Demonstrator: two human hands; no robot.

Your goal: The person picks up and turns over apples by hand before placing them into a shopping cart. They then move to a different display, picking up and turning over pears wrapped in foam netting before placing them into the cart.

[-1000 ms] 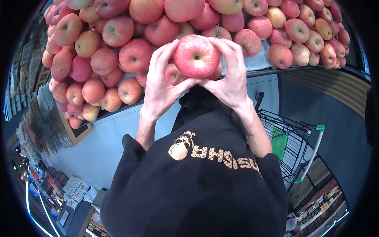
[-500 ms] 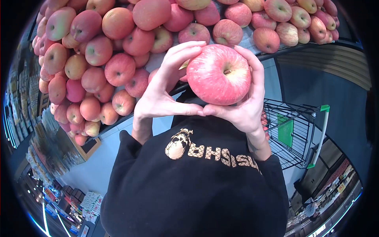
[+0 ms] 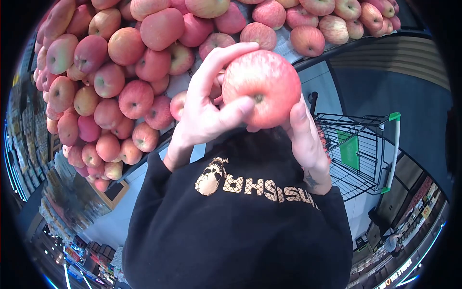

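A large pink-red apple is held up in front of my chest, its dimpled end facing me. My left hand grips it from the left, with fingers curled round the top and back and the thumb pressed beside the dimple. On the lower right, my right hand cups the same apple; its thumb lies along the side, and most of its fingers are hidden behind the fruit. Beyond both hands rises a heap of similar apples on a display stand.
To the right stands a wire shopping cart with a green panel and a pale handle. The dark edge of the display stand runs behind my hands. Packed shelves line the left side, and pale floor shows below the heap.
The apple has been turned, so a different end with a dimple faces me. My left thumb has moved up onto its face, and my right hand has slid lower. The view has shifted slightly.
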